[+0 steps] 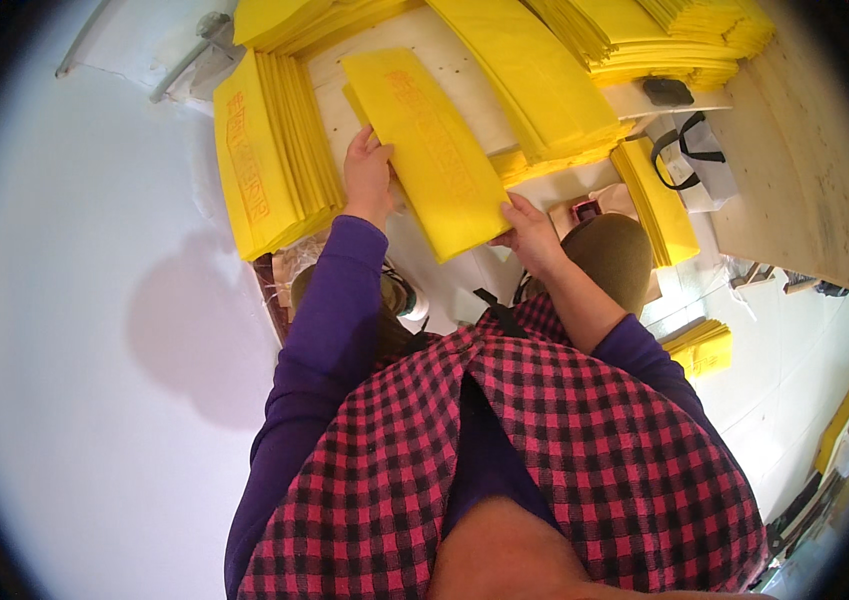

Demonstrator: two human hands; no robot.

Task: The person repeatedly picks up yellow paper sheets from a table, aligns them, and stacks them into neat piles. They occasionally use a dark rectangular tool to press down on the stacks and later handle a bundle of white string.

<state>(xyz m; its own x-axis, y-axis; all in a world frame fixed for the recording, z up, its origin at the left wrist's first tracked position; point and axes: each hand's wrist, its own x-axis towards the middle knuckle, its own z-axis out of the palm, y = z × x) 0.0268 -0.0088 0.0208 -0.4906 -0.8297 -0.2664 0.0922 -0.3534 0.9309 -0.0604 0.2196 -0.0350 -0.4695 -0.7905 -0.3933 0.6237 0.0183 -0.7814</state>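
The person stands over a white table (464, 60) that fills the upper part of the view, and holds one flat yellow bag (426, 150) between both hands. The bag lies on the table just above the picture's centre, its long axis running from about eleven o'clock down to five o'clock, with faint orange print along its face. The left hand (368, 172) rests at the bag's nine o'clock edge, fingers laid up along that edge and the thumb side against the sheet; whether it pinches the edge or only presses on it cannot be told. The right hand (529, 232) is at the bag's lower corner, toward five o'clock, with fingers closed on the corner so that it grips the sheet. Both forearms come up from the lower edge, the left in a purple sleeve (329, 330), the right bare past the pushed-up cuff, over a red and black checked garment (544, 450). At nine o'clock of the held bag, just beside the left hand, stands a thick stack of the same yellow bags (264, 160), edges fanned. At one to two o'clock, further stacks of yellow bags (624, 50) lie overlapping across the table's far side. At three o'clock a white tote with black handles (694, 165) sits near a narrower yellow pile (656, 205).
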